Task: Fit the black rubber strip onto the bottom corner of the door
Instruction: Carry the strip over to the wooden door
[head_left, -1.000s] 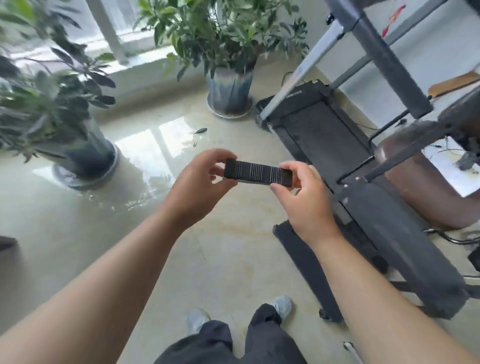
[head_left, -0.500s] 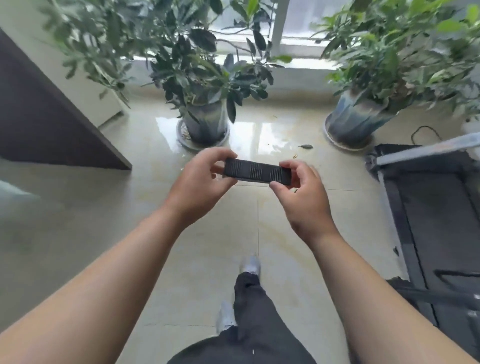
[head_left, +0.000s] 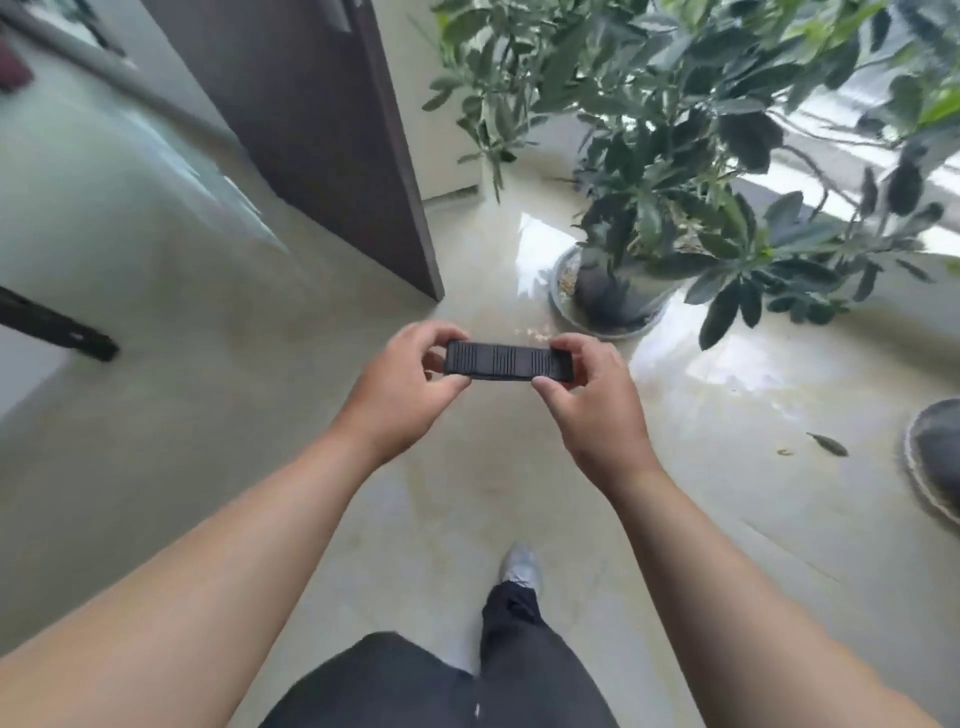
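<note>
A short black rubber strip (head_left: 506, 361) with ribbed grooves is held level in front of me. My left hand (head_left: 402, 387) pinches its left end and my right hand (head_left: 589, 400) pinches its right end. A dark brown door (head_left: 311, 119) stands open ahead on the left; its bottom corner (head_left: 434, 291) meets the floor just beyond and left of the strip, well apart from it.
A large potted plant (head_left: 613, 296) stands on the glossy floor right of the door corner, leaves spreading overhead. A second pot (head_left: 935, 457) sits at the right edge. A dark bar (head_left: 57, 327) juts in at left. My legs and one shoe (head_left: 519, 566) are below.
My view has swung left: the treadmill is gone, the plants have slid right, and the door has come close ahead. Both hands keep the same hold on the strip.
</note>
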